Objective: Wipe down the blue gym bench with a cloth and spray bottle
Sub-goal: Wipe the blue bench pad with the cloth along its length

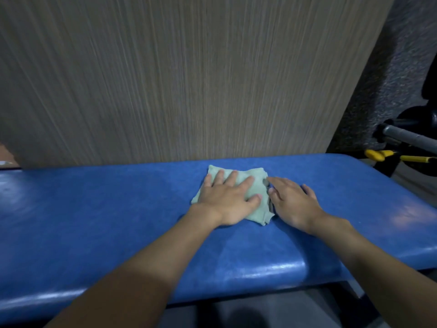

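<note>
The blue padded gym bench (pixel 94 221) runs across the view from left to right. A pale green cloth (pixel 256 179) lies crumpled on its middle. My left hand (pixel 229 197) lies flat on the cloth with fingers spread, pressing it onto the pad. My right hand (pixel 293 201) rests flat on the bench just right of the cloth, its fingertips touching the cloth's right edge. No spray bottle is in view.
A wood-grain wall panel (pixel 177 79) stands right behind the bench. At the right are a grey barbell bar (pixel 411 138), black weight plates (pixel 416 117) and a yellow-handled part (pixel 378 154). Dark floor shows below the bench's front edge.
</note>
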`<state>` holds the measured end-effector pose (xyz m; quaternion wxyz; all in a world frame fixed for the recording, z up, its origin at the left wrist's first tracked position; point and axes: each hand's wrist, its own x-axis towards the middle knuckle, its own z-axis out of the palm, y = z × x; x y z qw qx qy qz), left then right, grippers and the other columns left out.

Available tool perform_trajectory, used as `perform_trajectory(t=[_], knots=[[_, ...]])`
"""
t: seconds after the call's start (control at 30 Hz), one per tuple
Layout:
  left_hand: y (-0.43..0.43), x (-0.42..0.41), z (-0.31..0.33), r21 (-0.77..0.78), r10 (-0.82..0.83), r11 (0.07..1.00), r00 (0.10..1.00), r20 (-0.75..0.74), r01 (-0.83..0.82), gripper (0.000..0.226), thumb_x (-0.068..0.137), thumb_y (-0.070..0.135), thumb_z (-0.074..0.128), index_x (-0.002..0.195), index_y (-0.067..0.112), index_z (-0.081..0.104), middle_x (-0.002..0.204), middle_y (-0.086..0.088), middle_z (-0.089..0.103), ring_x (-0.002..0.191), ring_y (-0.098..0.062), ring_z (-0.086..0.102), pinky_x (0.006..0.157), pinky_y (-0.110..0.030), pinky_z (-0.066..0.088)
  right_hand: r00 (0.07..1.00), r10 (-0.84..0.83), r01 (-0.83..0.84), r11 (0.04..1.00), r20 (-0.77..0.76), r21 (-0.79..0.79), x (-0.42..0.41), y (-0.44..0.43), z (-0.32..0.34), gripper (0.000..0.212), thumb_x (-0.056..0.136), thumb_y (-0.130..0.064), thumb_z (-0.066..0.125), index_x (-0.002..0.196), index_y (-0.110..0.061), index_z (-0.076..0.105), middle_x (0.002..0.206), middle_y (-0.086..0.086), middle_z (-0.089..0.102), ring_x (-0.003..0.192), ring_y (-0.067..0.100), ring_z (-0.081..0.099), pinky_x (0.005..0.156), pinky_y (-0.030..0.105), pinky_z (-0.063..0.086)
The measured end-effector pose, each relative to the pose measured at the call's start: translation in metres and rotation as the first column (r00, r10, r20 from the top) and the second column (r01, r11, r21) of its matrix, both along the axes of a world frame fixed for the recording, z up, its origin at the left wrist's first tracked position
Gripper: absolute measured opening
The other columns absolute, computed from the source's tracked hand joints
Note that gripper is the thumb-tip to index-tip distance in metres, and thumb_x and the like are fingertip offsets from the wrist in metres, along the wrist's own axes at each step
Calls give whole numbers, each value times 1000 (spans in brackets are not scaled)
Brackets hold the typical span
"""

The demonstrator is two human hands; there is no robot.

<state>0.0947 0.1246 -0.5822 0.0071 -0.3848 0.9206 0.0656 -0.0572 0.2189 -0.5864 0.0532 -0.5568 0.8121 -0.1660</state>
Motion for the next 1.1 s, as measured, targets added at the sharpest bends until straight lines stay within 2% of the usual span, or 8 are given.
perform_trajectory(t=[0.17,0.3,0.4,0.57,0.73,0.9,1.0,1.1], knots=[[-27,43,0,-2,40,999,998,38,-40,66,93,72,14,153,51,0,167,5,-7,152,-24,-12,119,-53,-9,998,-5,6,1000,-67,20,20,-16,7,46,104,-37,28,147,-26,36,153,-3,37,145,17,23,119,50,6],[-44,91,-1,-13,94,996,995,35,-93,65,94,72,15,153,51,0,167,5,-6,153,-24,-10,120,-52,-8,981,178,-173,983,-73,68,63,-39,10,50,104,-45,21,152,-32,26,164,-9,12,151,11,-3,120,49,-6],[-53,123,0,-13,139,990,990,34,-139,64,95,70,15,154,50,0,167,6,-6,152,-24,-10,120,-52,-7,959,272,-258,953,-81,156,92,-52,4,55,102,-52,16,155,-35,17,165,-9,1,151,11,-7,120,50,-8],[-68,178,0,-16,200,980,980,21,-200,64,95,68,16,154,49,2,167,7,-3,152,-22,-10,120,-51,-6,943,255,-212,956,-212,204,125,-68,12,59,100,-56,20,151,-28,28,164,-2,12,152,19,-2,119,53,-6],[-82,228,2,-30,274,962,961,27,-273,63,96,69,18,154,49,3,167,7,-1,153,-23,-8,121,-50,-5,906,412,-394,905,-99,162,198,-93,13,63,101,-56,16,156,-24,17,165,-2,7,152,16,-3,120,49,-7],[-100,292,1,-26,379,925,925,22,-378,63,96,68,20,154,49,4,167,7,0,153,-22,-6,121,-49,-5,866,465,-420,875,-182,241,246,-115,8,69,100,-59,12,156,-19,17,165,3,0,151,20,-13,118,53,-12],[-112,325,2,-31,431,902,902,26,-430,63,97,67,21,155,47,5,167,7,1,153,-22,-5,121,-48,-4,828,542,-504,832,-143,233,286,-131,11,70,100,-60,12,157,-20,11,166,-1,-4,151,17,-14,119,52,-12],[-122,358,0,-25,478,878,878,17,-478,63,97,68,21,154,49,5,167,7,1,153,-22,-5,121,-49,-4,789,605,-568,784,-104,249,327,-145,11,66,100,-58,12,156,-24,14,166,3,3,151,19,-10,118,53,-13]])
